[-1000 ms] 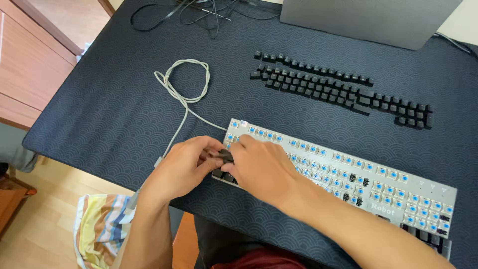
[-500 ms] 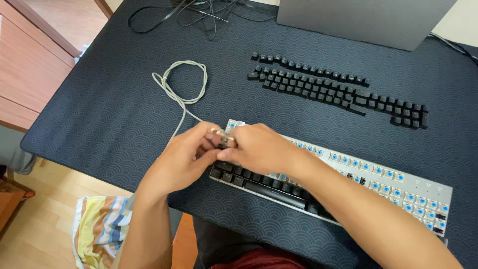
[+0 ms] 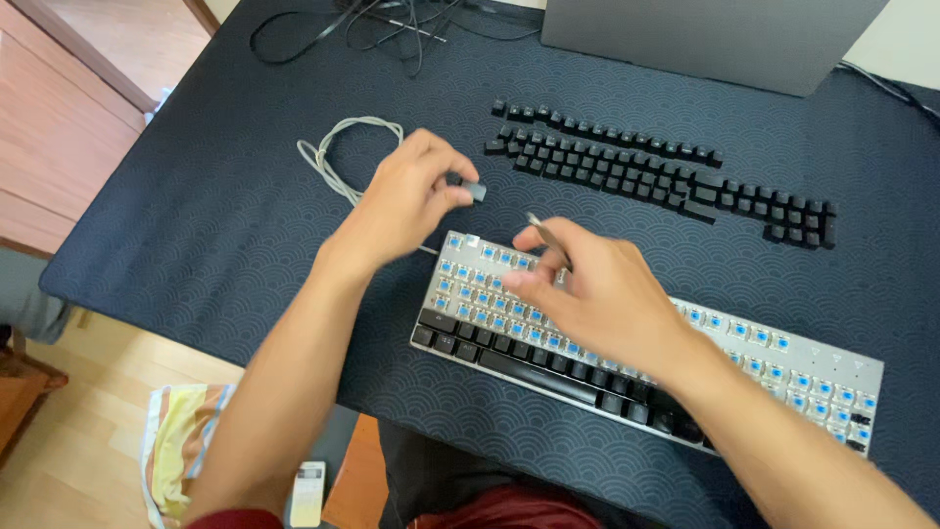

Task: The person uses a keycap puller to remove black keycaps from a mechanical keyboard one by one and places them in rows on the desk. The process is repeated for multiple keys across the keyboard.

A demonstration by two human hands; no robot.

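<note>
From the head camera, the left hand (image 3: 406, 201) is raised over the dark blue wave-patterned bench mat (image 3: 196, 235), its thumb and fingers pinched together on a small black square keycap (image 3: 472, 188) that sticks out at the hand's 3 o'clock side. The keycap hangs above the mat, just off the 11 o'clock corner of the silver mechanical keyboard with blue switches (image 3: 783, 358) and short of the laid-out keycaps. The right hand (image 3: 587, 294) hovers over the keyboard's left half, fingers curled around a thin metal keycap puller (image 3: 543, 233) whose tip pokes out at the hand's 11 o'clock; how tightly it is clamped is blurred. The two hands are apart, the left at about 10 o'clock from the right.

Most of the keyboard's upper rows are bare switches; a strip of black keycaps (image 3: 548, 367) remains seated along its near edge. At 12 o'clock from the keyboard, rows of loose black keycaps (image 3: 646, 167) lie arranged on the mat in keyboard order. A coiled grey cable (image 3: 338, 157) lies at 9 o'clock from those rows, just behind the left hand. At the far edge stand a grey laptop body (image 3: 715, 39) and a tangle of black wires (image 3: 392, 20). Wooden floor (image 3: 78, 431) shows at 7 o'clock.
</note>
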